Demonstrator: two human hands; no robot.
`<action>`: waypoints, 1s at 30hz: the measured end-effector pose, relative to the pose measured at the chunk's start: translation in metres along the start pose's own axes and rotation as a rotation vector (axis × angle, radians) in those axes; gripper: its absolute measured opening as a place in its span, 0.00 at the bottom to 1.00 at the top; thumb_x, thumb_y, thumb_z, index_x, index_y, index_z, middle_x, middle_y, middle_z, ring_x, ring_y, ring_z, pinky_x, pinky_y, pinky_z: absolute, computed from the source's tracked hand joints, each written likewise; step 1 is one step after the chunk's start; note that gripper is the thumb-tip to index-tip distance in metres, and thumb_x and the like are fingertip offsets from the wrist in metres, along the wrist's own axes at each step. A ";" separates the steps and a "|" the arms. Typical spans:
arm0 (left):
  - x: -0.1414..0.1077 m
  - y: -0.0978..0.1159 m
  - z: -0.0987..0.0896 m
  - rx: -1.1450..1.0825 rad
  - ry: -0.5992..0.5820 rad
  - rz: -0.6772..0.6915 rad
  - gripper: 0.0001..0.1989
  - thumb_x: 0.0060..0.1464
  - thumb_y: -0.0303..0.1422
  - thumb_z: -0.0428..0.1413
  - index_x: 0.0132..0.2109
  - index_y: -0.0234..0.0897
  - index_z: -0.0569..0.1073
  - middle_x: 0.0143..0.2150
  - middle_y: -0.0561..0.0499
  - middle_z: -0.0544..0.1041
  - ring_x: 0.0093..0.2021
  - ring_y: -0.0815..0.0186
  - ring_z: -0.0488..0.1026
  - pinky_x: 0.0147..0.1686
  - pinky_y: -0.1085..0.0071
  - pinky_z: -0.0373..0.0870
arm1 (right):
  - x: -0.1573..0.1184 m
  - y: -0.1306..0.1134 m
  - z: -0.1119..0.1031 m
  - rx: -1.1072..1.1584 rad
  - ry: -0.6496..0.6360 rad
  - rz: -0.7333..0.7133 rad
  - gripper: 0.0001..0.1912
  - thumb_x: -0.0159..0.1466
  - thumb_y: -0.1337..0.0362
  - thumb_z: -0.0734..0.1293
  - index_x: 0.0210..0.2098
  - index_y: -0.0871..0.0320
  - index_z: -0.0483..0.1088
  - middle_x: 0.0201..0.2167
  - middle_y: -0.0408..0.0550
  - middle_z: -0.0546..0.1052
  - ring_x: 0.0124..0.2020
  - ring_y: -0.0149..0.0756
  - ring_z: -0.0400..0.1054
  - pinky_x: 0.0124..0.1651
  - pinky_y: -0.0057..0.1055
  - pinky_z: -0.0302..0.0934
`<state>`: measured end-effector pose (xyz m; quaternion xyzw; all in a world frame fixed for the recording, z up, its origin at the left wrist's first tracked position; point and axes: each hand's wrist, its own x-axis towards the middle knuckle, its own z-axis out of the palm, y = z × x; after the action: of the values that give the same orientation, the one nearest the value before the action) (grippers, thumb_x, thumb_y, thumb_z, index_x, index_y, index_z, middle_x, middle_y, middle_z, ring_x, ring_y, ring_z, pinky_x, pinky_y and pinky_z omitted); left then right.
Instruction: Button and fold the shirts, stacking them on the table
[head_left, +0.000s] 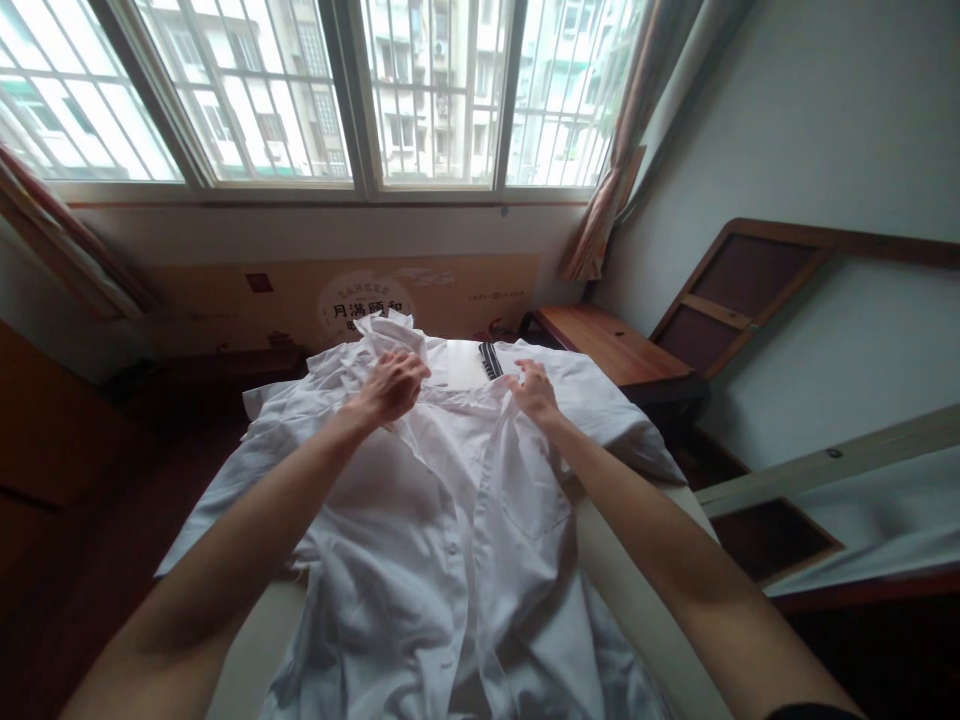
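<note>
A white button-up shirt (450, 530) lies front up on a narrow pale table (626, 560), its front part open at the top and its lower end toward me. My left hand (394, 385) is closed on bunched cloth near the left side of the collar. At the right side of the neck opening, my right hand (532, 392) grips the shirt's edge between thumb and fingers, with the index finger raised. Between the hands, beyond the neck opening, are a flat white piece (465, 364) and a dark strip with white stripes (491, 361).
Behind the table, a tan printed board (450, 285) leans under the barred window (427, 90). A brown wooden low table (611, 345) stands at the back right, near a wood-framed dark panel (739, 290). Curtains (611, 200) hang at both sides.
</note>
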<state>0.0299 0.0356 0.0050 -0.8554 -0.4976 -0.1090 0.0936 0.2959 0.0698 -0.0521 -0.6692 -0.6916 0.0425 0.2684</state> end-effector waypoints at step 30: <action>0.000 -0.055 0.011 -0.233 -0.092 -0.210 0.19 0.57 0.41 0.52 0.50 0.36 0.74 0.47 0.44 0.75 0.45 0.59 0.71 0.47 0.67 0.65 | 0.039 -0.021 0.010 0.455 -0.307 0.098 0.22 0.59 0.54 0.64 0.47 0.63 0.68 0.40 0.53 0.75 0.35 0.36 0.69 0.37 0.30 0.63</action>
<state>-0.0164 0.0655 -0.0025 -0.8079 -0.5719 -0.1360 -0.0409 0.2744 0.1079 -0.0396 -0.6100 -0.6636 0.3104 0.3018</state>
